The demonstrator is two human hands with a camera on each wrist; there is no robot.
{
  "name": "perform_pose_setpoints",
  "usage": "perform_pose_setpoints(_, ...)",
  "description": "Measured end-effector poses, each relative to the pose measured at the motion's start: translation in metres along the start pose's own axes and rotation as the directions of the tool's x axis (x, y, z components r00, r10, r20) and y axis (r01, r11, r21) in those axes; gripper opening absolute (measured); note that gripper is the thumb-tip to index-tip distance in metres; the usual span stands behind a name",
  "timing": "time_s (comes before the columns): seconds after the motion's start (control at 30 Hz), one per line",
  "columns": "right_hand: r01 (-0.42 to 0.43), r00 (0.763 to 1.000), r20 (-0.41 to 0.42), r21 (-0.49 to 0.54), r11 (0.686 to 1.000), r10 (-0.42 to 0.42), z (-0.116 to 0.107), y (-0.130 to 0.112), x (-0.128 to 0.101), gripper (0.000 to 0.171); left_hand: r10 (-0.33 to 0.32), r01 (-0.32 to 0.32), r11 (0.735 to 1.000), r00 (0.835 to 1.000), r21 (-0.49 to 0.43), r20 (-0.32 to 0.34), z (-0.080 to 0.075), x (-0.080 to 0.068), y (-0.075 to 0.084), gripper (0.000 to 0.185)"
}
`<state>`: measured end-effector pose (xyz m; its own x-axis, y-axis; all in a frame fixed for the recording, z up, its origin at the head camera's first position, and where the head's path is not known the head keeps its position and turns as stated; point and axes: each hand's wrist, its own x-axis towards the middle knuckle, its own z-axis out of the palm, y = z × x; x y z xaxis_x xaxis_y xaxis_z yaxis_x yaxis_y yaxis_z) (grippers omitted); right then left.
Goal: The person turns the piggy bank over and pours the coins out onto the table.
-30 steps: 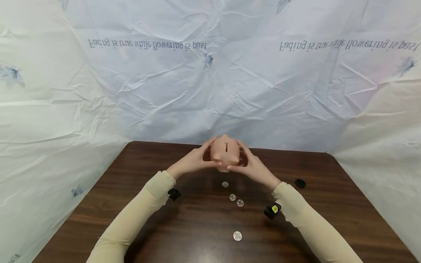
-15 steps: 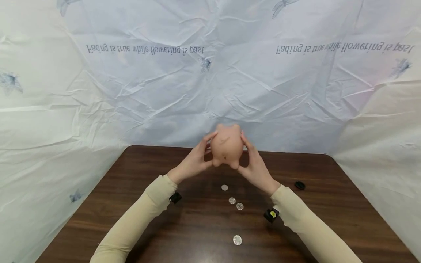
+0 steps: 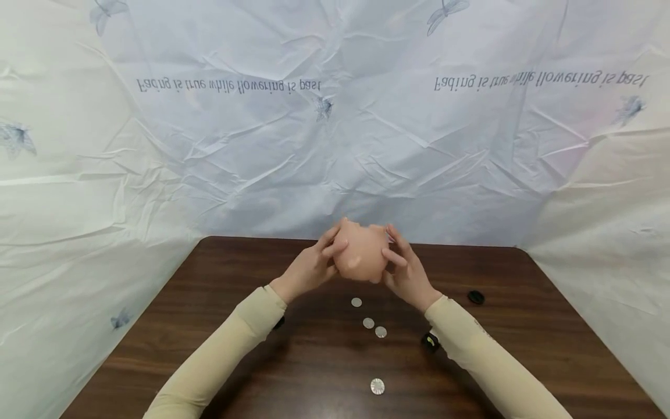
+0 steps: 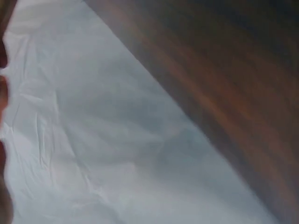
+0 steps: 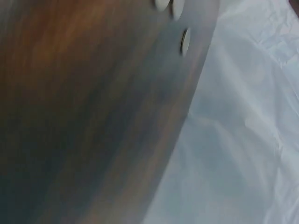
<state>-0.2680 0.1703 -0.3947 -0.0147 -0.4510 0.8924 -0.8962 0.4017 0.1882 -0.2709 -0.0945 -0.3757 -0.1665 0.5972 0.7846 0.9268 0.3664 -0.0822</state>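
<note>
A pink piggy bank point(image 3: 361, 253) is held between both hands near the far edge of the table in the head view. The left hand point(image 3: 311, 267) grips its left side, thumb and fingers curved around it. On the opposite side the right hand point(image 3: 410, 276) grips it in the same way. Its coin slot is out of sight at this angle. Below it lie several silver coins: one coin point(image 3: 356, 302) closest to the bank, two side by side, and a larger-looking coin point(image 3: 377, 386) toward the front. In the right wrist view, three coins point(image 5: 185, 42) show at the top.
A round black cap-like disc point(image 3: 476, 297) lies to the right of the right hand. The dark wooden table point(image 3: 314, 361) has rounded far corners. White printed sheeting point(image 3: 335, 163) hangs behind it and along both sides.
The piggy bank has been turned in the hands: its slot faced up, then its underside side with feet showed, and now it is tilted again. Both hands have shifted their fingers on it.
</note>
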Motion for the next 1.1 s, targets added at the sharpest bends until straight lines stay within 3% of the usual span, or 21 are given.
perform_pose_setpoints(0.07,0.094,0.994,-0.054,-0.073,0.993,-0.098,-0.001,0.003,0.001,0.065,0.100,-0.095,0.991,0.994,0.095,-0.042,-0.002,0.001,0.000,0.113)
perform_pose_setpoints(0.13,0.158,0.981,-0.087,-0.138,0.978,-0.171,-0.002,0.005,0.002,0.069,0.159,-0.150,0.980,0.985,0.130,-0.061,-0.005,0.002,-0.001,0.111)
perform_pose_setpoints(0.23,0.172,0.982,-0.059,-0.145,0.974,-0.182,-0.003,0.007,0.003,0.067,0.167,-0.159,0.977,0.985,0.140,-0.049,-0.010,0.002,-0.002,0.110)
perform_pose_setpoints(0.3,0.085,0.996,0.029,-0.072,0.994,-0.083,-0.005,0.005,0.002,0.063,0.084,-0.084,0.990,0.996,0.116,0.000,-0.013,0.002,-0.001,0.108)
perform_pose_setpoints(0.33,0.002,0.996,0.091,-0.018,1.000,0.000,-0.007,0.004,0.001,0.064,0.019,-0.023,0.996,0.999,0.089,0.047,-0.015,0.002,-0.001,0.106)
perform_pose_setpoints(0.37,-0.114,0.981,0.163,0.038,0.993,0.107,-0.009,0.002,0.001,0.068,-0.067,0.061,0.996,0.992,0.060,0.106,-0.017,0.002,-0.001,0.106)
perform_pose_setpoints(0.4,-0.250,0.943,0.249,0.095,0.964,0.220,-0.011,0.000,0.001,0.073,-0.166,0.165,0.986,0.970,0.015,0.178,-0.019,0.003,0.000,0.103)
perform_pose_setpoints(0.43,-0.394,0.880,0.341,0.138,0.909,0.329,-0.013,-0.002,0.001,0.075,-0.271,0.287,0.957,0.928,-0.029,0.255,-0.020,0.004,0.000,0.097)
perform_pose_setpoints(0.47,-0.533,0.794,0.436,0.162,0.830,0.424,-0.015,-0.004,0.001,0.076,-0.367,0.414,0.907,0.866,-0.074,0.340,-0.022,0.005,0.000,0.092)
perform_pose_setpoints(0.5,-0.651,0.696,0.519,0.166,0.740,0.496,-0.016,-0.006,0.002,0.077,-0.442,0.531,0.839,0.791,-0.116,0.424,-0.022,0.005,0.000,0.084)
perform_pose_setpoints(0.57,-0.805,0.510,0.639,0.118,0.582,0.576,-0.015,-0.009,0.003,0.068,-0.536,0.710,0.688,0.638,-0.153,0.553,-0.023,0.006,0.000,0.069)
perform_pose_setpoints(0.6,-0.850,0.434,0.678,0.089,0.520,0.593,-0.014,-0.011,0.004,0.059,-0.556,0.772,0.613,0.572,-0.167,0.604,-0.022,0.006,0.000,0.067)
perform_pose_setpoints(0.67,-0.905,0.314,0.718,0.030,0.424,0.621,-0.013,-0.014,0.007,0.055,-0.572,0.852,0.497,0.463,-0.163,0.677,-0.020,0.007,0.001,0.079)
perform_pose_setpoints(0.73,-0.941,0.226,0.722,-0.012,0.338,0.654,-0.011,-0.016,0.011,0.069,-0.572,0.897,0.415,0.385,-0.149,0.724,-0.019,0.008,0.002,0.094)
perform_pose_setpoints(0.83,-0.977,0.100,0.722,-0.058,0.204,0.684,-0.013,-0.020,0.018,0.089,-0.549,0.933,0.340,0.298,-0.117,0.781,-0.017,0.010,0.005,0.107)
perform_pose_setpoints(0.9,-0.987,0.037,0.729,-0.081,0.139,0.684,-0.014,-0.021,0.020,0.096,-0.524,0.946,0.308,0.259,-0.103,0.811,-0.016,0.010,0.007,0.108)
perform_pose_setpoints(0.93,-0.987,0.019,0.733,-0.093,0.127,0.680,-0.015,-0.022,0.022,0.098,-0.516,0.950,0.297,0.244,-0.095,0.821,-0.015,0.010,0.008,0.107)
perform_pose_setpoints(1.0,-0.988,0.002,0.741,-0.100,0.114,0.671,-0.015,-0.022,0.023,0.100,-0.520,0.957,0.277,0.230,-0.093,0.822,-0.014,0.009,0.009,0.106)
perform_pose_setpoints(1.03,-0.989,0.009,0.739,-0.093,0.115,0.674,-0.015,-0.023,0.023,0.098,-0.529,0.959,0.264,0.232,-0.102,0.816,-0.013,0.009,0.009,0.105)
perform_pose_setpoints(1.07,-0.988,0.028,0.736,-0.081,0.129,0.676,-0.015,-0.023,0.024,0.095,-0.548,0.962,0.247,0.240,-0.119,0.801,-0.013,0.008,0.009,0.102)
perform_pose_setpoints(1.1,-0.986,0.058,0.731,-0.064,0.153,0.680,-0.014,-0.023,0.024,0.091,-0.568,0.961,0.235,0.258,-0.146,0.782,-0.013,0.008,0.008,0.098)
